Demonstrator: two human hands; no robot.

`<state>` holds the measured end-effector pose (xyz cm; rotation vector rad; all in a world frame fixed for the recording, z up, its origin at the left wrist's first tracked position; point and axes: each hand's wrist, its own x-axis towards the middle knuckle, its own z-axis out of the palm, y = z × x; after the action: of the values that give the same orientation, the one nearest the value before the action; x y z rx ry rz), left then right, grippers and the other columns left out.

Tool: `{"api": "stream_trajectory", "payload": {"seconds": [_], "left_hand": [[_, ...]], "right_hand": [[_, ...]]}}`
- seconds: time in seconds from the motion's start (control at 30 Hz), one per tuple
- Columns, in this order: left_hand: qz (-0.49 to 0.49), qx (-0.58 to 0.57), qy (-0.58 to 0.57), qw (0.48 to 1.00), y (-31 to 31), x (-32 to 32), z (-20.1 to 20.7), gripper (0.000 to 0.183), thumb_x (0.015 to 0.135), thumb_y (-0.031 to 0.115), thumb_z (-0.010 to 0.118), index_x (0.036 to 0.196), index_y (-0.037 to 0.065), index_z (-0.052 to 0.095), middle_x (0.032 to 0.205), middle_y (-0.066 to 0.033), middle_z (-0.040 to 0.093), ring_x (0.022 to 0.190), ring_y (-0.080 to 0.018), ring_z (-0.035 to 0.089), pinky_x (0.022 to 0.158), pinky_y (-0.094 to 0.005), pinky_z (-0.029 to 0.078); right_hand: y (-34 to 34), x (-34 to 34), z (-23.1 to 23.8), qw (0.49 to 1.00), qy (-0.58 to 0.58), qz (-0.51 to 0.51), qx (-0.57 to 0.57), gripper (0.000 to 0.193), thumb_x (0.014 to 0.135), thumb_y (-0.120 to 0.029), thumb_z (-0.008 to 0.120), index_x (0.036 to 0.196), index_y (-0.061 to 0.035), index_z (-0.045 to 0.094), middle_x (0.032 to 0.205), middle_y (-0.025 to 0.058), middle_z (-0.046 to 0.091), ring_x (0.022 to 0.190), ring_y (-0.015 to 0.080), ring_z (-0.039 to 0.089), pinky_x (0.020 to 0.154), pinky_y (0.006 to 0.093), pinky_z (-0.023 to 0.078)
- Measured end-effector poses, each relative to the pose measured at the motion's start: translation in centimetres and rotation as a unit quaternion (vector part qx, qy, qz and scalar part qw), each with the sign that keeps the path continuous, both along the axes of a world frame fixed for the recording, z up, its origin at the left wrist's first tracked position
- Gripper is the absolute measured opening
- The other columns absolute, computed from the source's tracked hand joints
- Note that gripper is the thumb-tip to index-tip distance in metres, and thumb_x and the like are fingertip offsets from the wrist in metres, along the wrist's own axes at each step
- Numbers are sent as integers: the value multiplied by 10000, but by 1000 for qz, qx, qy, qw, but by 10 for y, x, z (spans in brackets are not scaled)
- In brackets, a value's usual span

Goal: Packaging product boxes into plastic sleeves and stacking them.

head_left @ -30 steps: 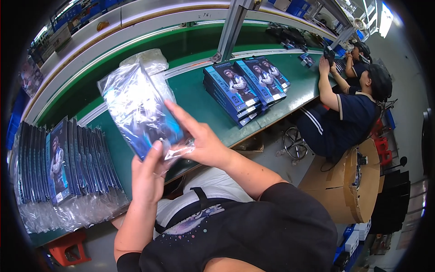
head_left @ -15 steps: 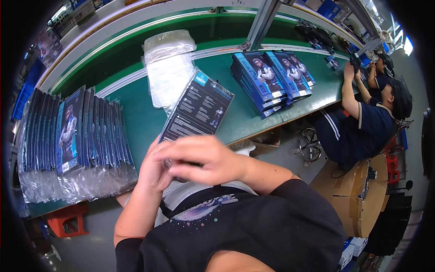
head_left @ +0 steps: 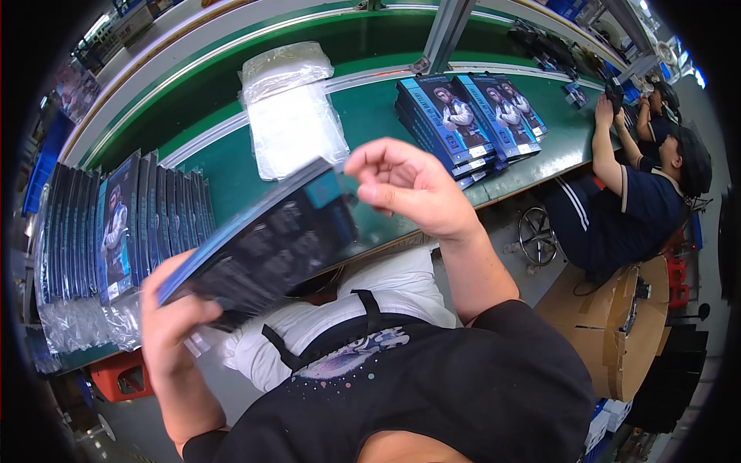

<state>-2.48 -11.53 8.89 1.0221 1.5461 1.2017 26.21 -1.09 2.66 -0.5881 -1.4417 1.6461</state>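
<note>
My left hand (head_left: 174,316) grips the lower left end of a flat dark box (head_left: 266,247) with a blue edge. The box is tilted in front of me, its printed back partly toward me and blurred by motion. My right hand (head_left: 417,189) is beside the box's far right end, fingers loosely curled and apart, with nothing visible in them. A bit of clear plastic film (head_left: 199,342) hangs below the box near my left hand. Beyond the box, a stack of clear plastic bags (head_left: 297,131) lies on the green table (head_left: 224,197).
At the left a row of bagged boxes (head_left: 120,231) stands on edge. Stacked boxes (head_left: 459,127) are at the right. Two co-workers (head_left: 656,193) sit farther right, near a stool (head_left: 536,235) and an open carton (head_left: 610,324). A red stool (head_left: 122,376) is below the table's left end.
The box has swung from upright toward a flatter slant and moved left with my left hand. My right hand has gone from near my left hand to the box's far end.
</note>
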Motion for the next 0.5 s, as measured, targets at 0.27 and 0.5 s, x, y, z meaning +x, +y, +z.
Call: {"api": "stream_trajectory", "payload": {"seconds": [0.27,0.5], "left_hand": [[126,336,512,781,-5,-43,24,418,865,44,548,1270,-41,486,1276,-128,526,1172,-211,493,1002,-313,354],[81,181,623,756,-7,-54,16,565,846,156,605,1360,42,399,1429,-167,360,1376,-318,239,1099,-413,205]], "right_hand": [[29,26,3,876,-101,-413,230,231,828,-31,630,1055,-5,602,886,13,477,686,49,442,627,184,409],[-1,38,67,832,-85,-379,397,303,825,-48,606,1123,1,576,1087,85,564,933,150,533,787,251,448]]}}
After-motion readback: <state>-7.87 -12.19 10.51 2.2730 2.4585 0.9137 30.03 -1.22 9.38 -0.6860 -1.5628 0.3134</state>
